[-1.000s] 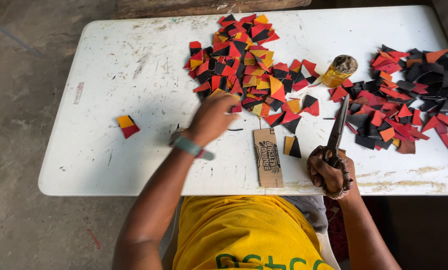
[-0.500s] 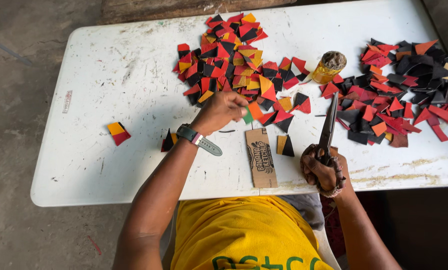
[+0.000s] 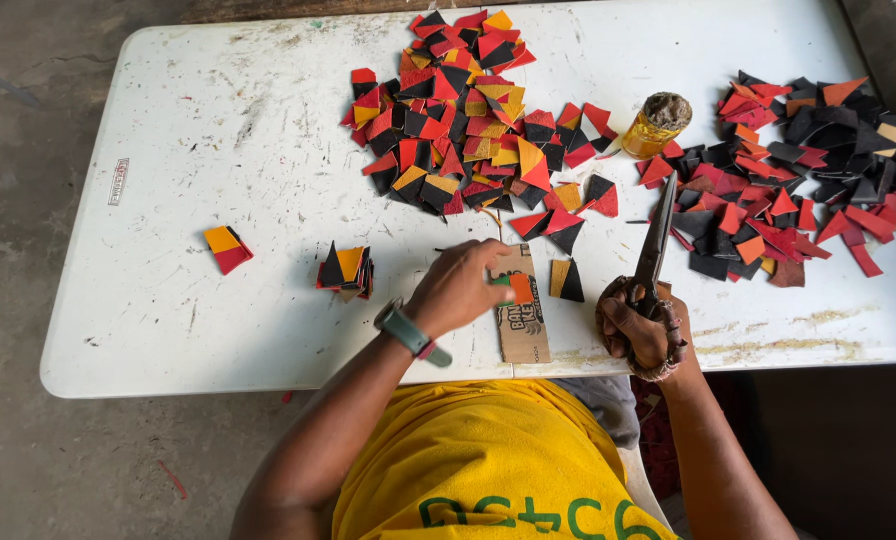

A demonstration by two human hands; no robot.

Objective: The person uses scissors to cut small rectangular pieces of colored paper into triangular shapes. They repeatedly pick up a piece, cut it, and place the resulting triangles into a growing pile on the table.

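Observation:
My left hand [image 3: 460, 287] rests near the front of the white table [image 3: 208, 150], its fingers closed on a small orange piece [image 3: 519, 289] over a brown cardboard strip [image 3: 524, 320]. My right hand [image 3: 640, 330] grips the handles of large scissors [image 3: 656, 237], blades pointing away from me and closed. A big heap of red, orange and black triangular pieces [image 3: 468, 120] lies beyond my left hand. An orange-and-black piece [image 3: 566, 280] lies between my hands.
A second heap of mostly black and red pieces [image 3: 798, 170] covers the right side. A small amber jar with a dark lid [image 3: 654, 124] stands between the heaps. A small stack of pieces [image 3: 346, 270] and a lone red-orange piece [image 3: 227, 248] lie to the left.
My left hand has drawn back from the big heap toward me and now holds an orange piece above the cardboard strip. The right hand with the scissors has stayed put.

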